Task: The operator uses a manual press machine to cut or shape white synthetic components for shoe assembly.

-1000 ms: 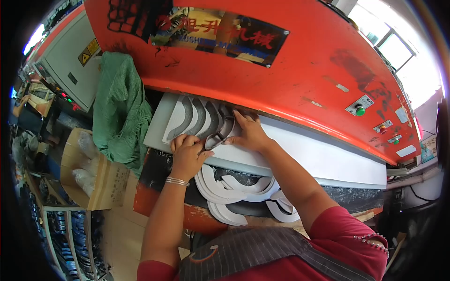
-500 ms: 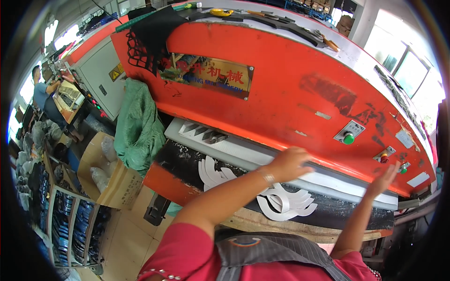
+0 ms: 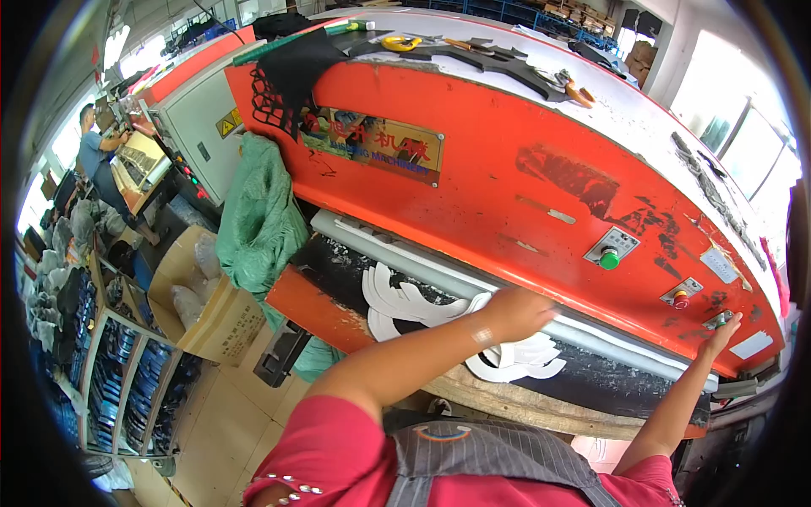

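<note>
My left hand [image 3: 525,314] is at the front edge of a long grey board [image 3: 405,264] in the slot of a red press [image 3: 498,160]. Its fingers are partly hidden and slightly blurred, so their grip is unclear. At the far right, my right hand [image 3: 721,331] reaches up with fingers stretched onto a small control [image 3: 718,319] on the press front, holding nothing. White curved cut pieces [image 3: 397,296] lie in overlapping groups on the black ledge [image 3: 600,380] below the slot. My left forearm crosses over them and hides some.
A green button [image 3: 609,258] and a red button [image 3: 680,299] stick out of the press front. Shears [image 3: 562,80] and black scraps lie on top. To the left are a green sack [image 3: 262,211], an open carton [image 3: 228,317], filled racks [image 3: 127,380] and another person [image 3: 106,160].
My right hand has moved right and down onto the small control. My left hand stays by the slot. The angled metal pieces seen in the slot no longer show, and the view has shifted slightly.
</note>
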A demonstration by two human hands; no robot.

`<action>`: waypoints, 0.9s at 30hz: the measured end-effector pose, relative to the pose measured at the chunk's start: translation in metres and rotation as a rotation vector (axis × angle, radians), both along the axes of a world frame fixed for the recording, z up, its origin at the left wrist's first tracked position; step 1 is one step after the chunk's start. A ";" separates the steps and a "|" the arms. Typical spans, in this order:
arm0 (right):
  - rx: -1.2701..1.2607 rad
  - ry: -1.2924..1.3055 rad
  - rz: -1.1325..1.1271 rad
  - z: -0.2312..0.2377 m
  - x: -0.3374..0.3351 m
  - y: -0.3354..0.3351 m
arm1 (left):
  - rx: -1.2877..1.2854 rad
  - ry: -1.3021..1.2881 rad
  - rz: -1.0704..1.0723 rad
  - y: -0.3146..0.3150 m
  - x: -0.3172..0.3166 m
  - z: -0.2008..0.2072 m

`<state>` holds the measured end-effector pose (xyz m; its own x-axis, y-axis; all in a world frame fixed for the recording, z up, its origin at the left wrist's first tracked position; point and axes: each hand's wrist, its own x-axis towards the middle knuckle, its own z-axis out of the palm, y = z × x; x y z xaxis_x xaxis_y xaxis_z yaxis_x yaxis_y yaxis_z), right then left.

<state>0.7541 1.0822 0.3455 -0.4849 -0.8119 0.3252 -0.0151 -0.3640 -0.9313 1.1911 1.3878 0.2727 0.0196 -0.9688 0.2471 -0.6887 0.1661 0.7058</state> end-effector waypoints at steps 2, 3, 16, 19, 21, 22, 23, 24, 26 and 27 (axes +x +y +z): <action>-0.114 0.163 -0.051 0.017 0.008 0.015 | 0.237 -0.041 0.099 0.065 0.022 -0.020; -0.161 0.137 -0.033 0.027 0.016 0.021 | 0.344 -0.098 0.120 0.094 0.029 -0.030; -0.911 0.904 0.974 0.012 0.408 0.291 | 0.037 -0.222 0.446 0.188 -0.013 -0.087; -0.934 1.068 1.250 -0.008 0.430 0.324 | 0.081 -0.213 0.430 0.207 -0.015 -0.085; -0.801 1.206 1.413 -0.028 0.435 0.330 | 0.201 -0.223 0.280 0.224 -0.012 -0.081; -0.738 1.271 1.473 -0.041 0.437 0.330 | 0.203 -0.226 0.273 0.232 -0.007 -0.078; -0.774 1.345 1.476 -0.055 0.444 0.331 | 0.256 -0.137 0.145 0.240 0.000 -0.075; -0.743 1.374 1.482 -0.070 0.453 0.332 | 0.289 -0.047 0.013 0.249 0.008 -0.072; -0.869 1.576 1.309 -0.098 0.477 0.340 | 0.154 0.009 0.203 0.253 0.034 -0.070; -0.889 1.533 1.327 -0.109 0.490 0.347 | 0.047 -0.116 0.380 0.254 0.052 -0.070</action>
